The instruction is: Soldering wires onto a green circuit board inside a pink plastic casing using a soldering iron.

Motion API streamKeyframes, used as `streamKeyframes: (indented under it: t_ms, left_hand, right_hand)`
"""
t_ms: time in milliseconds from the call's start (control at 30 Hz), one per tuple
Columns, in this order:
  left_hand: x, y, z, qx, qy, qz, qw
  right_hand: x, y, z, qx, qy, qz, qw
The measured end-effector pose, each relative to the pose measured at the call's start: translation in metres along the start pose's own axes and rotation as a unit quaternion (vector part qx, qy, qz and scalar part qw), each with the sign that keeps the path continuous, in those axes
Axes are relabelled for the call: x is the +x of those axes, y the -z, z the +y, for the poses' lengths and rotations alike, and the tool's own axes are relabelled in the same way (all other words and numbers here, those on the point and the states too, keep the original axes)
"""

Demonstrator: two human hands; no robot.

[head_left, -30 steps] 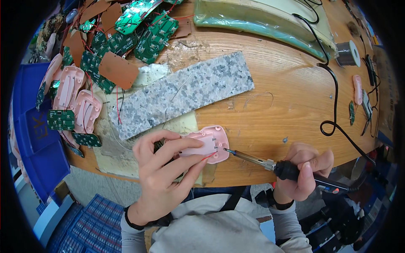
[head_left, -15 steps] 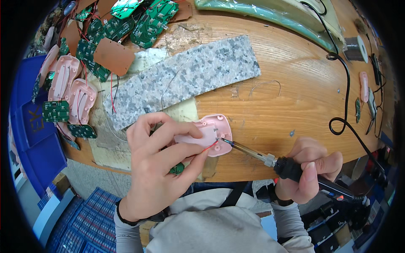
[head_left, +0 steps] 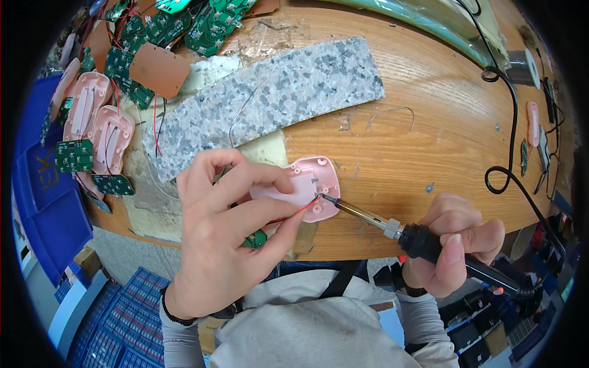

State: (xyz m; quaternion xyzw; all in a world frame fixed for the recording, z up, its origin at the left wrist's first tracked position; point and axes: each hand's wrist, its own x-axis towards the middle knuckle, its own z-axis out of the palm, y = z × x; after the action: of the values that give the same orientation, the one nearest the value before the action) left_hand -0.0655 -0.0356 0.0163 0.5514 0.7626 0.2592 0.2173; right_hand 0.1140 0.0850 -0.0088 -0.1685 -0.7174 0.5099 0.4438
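A pink plastic shell [head_left: 331,178] lies on the table in front of me, its inside facing up. My left hand [head_left: 224,227] reaches over its left part, fingertips on the shell's raised inner panel. Between its thumb and a finger it pinches a red wire [head_left: 308,205], whose end lies at a small metal contact in the shell. A piece of green circuit board [head_left: 254,240] shows beneath that hand, mostly hidden. My right hand [head_left: 457,242] is closed round the black handle of a soldering iron [head_left: 420,243]. The iron's tip touches or nearly touches the wire end.
Beyond the shell lies a speckled stone slab [head_left: 276,98] with a thin wire across it. Green circuit boards [head_left: 211,27] and more pink shells [head_left: 113,138] are heaped at left, beside a blue bin [head_left: 37,178]. The iron's black cord [head_left: 514,135] loops at right, near a wire spool [head_left: 521,67].
The red wire's end and the iron's tip have come together at the contact in the shell. Both hands keep their grips. The whole view has shifted slightly.
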Motion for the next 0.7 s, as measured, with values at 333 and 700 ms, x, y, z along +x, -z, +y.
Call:
streamKeyframes:
  t_ms: [333,700]
  left_hand:
    - [0.0021,0.0015,0.0011,-0.004,0.01,-0.011,1.0]
    - [0.0055,0.0031,0.0001,-0.002,0.012,-0.028,1.0]
  right_hand:
    - [-0.0005,-0.0005,-0.0035,0.034,-0.021,0.01,0.999]
    - [-0.0006,-0.0005,-0.003,-0.01,0.047,-0.021,0.999]
